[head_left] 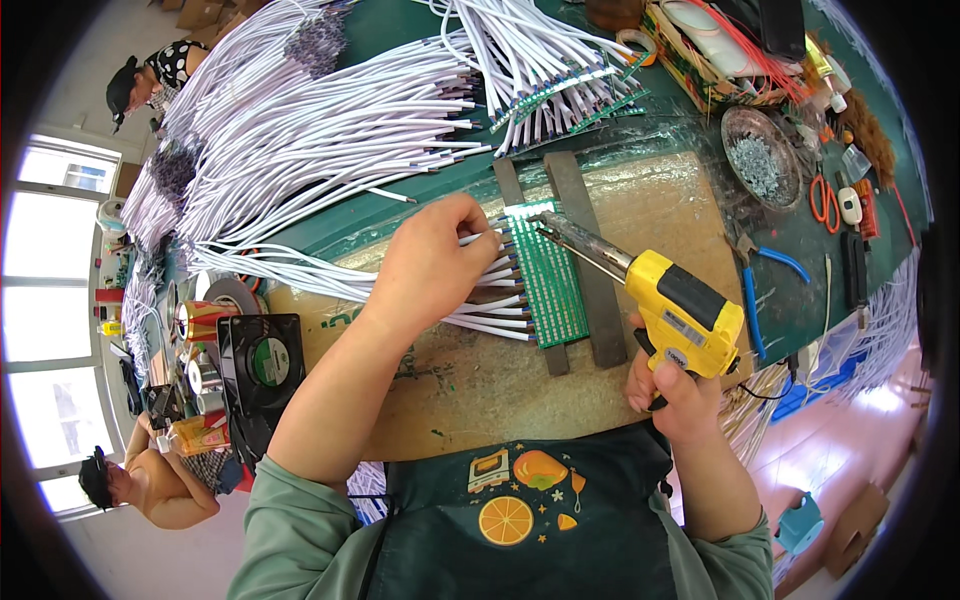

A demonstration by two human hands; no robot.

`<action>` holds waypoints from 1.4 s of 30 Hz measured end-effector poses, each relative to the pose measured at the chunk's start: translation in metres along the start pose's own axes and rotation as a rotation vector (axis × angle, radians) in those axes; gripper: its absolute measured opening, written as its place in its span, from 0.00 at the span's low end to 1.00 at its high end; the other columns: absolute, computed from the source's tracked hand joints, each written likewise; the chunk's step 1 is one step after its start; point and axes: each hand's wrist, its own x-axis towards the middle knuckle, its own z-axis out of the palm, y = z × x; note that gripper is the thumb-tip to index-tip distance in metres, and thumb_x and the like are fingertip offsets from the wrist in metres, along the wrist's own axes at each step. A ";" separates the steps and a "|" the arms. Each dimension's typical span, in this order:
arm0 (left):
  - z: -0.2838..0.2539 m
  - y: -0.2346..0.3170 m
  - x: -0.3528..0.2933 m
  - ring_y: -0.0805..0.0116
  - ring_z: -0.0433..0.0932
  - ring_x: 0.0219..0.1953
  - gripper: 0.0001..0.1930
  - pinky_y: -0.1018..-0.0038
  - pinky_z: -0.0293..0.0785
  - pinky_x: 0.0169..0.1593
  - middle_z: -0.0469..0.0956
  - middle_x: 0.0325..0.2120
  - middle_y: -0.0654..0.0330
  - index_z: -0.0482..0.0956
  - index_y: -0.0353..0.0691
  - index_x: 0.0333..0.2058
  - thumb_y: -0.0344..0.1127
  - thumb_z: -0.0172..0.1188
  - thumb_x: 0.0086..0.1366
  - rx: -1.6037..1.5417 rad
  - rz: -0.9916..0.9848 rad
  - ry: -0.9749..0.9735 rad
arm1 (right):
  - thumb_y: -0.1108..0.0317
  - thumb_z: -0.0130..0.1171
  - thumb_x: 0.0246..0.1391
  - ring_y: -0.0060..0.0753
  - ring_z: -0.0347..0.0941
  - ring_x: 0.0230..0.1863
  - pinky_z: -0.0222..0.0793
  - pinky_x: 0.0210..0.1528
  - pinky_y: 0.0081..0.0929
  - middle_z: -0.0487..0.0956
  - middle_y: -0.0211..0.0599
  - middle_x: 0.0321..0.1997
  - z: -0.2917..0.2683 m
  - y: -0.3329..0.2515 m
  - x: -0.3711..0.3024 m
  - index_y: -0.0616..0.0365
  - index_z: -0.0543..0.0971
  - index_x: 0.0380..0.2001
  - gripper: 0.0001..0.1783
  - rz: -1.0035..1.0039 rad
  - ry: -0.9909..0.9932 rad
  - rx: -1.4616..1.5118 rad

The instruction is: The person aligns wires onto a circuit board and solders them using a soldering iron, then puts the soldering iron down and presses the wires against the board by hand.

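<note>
Yellow soldering gun [690, 315]: tip at the circuit board's upper end.
Right hand [672, 395]: fingers wrapped around the gun's handle.
Left hand [425, 260]: fingers pinched nearly together on a white cable [468, 239].
Green circuit board [553, 285]: over a flat grey bar [557, 360], cables along its left edge.

Bright daylight | left windows [50, 325] blown out | glare on floor [790, 455] | fisheye bend, dark corners
</note>
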 end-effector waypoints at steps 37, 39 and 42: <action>0.010 0.003 -0.014 0.54 0.77 0.32 0.10 0.63 0.73 0.37 0.78 0.29 0.50 0.80 0.35 0.31 0.37 0.63 0.58 0.179 0.170 0.091 | 0.56 0.64 0.53 0.23 0.64 0.17 0.63 0.21 0.22 0.69 0.32 0.18 0.015 0.001 -0.008 0.67 0.69 0.46 0.27 0.107 0.076 -0.181; 0.009 0.004 -0.014 0.54 0.77 0.32 0.10 0.63 0.72 0.37 0.78 0.29 0.50 0.80 0.35 0.31 0.38 0.62 0.58 0.187 0.157 0.091 | 0.56 0.64 0.53 0.23 0.64 0.17 0.63 0.21 0.23 0.69 0.32 0.19 0.014 0.001 -0.009 0.66 0.69 0.45 0.26 0.113 0.082 -0.171; 0.010 0.004 -0.014 0.53 0.76 0.32 0.10 0.63 0.72 0.37 0.77 0.28 0.50 0.80 0.35 0.30 0.38 0.62 0.57 0.193 0.171 0.097 | 0.57 0.64 0.53 0.23 0.65 0.18 0.63 0.22 0.23 0.69 0.32 0.20 0.014 -0.001 -0.009 0.65 0.70 0.45 0.25 0.137 0.068 -0.181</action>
